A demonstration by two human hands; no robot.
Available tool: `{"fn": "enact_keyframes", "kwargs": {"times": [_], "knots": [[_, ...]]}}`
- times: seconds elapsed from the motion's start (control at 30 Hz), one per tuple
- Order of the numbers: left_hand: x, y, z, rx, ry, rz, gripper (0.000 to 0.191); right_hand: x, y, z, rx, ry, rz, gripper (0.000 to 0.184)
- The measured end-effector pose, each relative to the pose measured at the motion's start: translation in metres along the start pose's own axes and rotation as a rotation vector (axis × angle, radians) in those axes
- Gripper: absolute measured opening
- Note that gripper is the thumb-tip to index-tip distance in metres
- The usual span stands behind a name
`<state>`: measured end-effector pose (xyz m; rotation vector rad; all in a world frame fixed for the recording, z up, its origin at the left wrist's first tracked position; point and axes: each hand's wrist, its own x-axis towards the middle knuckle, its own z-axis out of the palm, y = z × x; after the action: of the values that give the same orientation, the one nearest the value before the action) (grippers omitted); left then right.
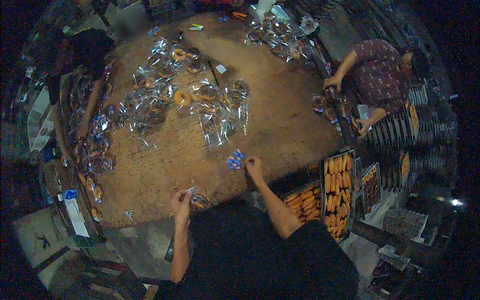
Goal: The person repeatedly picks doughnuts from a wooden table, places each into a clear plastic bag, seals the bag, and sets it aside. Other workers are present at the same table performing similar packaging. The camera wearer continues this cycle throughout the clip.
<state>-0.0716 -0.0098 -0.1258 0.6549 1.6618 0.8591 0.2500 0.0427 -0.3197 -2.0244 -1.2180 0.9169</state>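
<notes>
At the near edge of the wooden table (168, 157), my left hand (180, 202) pinches the gathered end of a clear plastic bag (202, 200). A dark-topped baked item seems to be inside the bag, which lies close to my body. My right hand (255, 169) is curled just to the right of a few small blue printed labels (235, 160). Whether its fingers hold anything is too small to make out. Beyond the labels lies a group of clear bags (221, 125) with donuts in them.
Bagged donuts (150, 108) and bare ring donuts (182, 98) spread over the table's middle. Trays of long pastries (338, 187) stand at my right. One person (378, 75) handles bags at right; another (86, 56) reaches in at left. A stapler (196, 27) lies far off.
</notes>
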Motion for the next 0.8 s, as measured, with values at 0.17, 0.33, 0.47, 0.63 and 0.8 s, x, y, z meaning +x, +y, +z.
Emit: {"fn": "enact_keyframes", "kwargs": {"times": [0.17,0.33,0.47,0.63,0.8], "knots": [[0.005,0.010,0.000,0.047,0.023,0.089,0.011,0.011,-0.019,0.043,-0.197,0.342,-0.014,0.015],[0.014,0.020,-0.004,0.042,0.028,0.133,0.014,0.032,-0.019,0.048,-0.235,0.245,0.145,0.033],[0.016,0.026,-0.001,-0.013,0.075,0.205,0.013,0.035,-0.055,0.022,-0.060,0.211,0.022,0.030],[0.003,0.045,0.001,0.084,-0.057,0.230,0.024,-0.017,-0.162,-0.020,0.256,-0.190,-0.018,0.018],[-0.025,0.069,0.024,-0.151,-0.130,0.342,0.014,-0.086,-0.244,-0.051,0.345,-0.486,-0.472,0.016]]}}
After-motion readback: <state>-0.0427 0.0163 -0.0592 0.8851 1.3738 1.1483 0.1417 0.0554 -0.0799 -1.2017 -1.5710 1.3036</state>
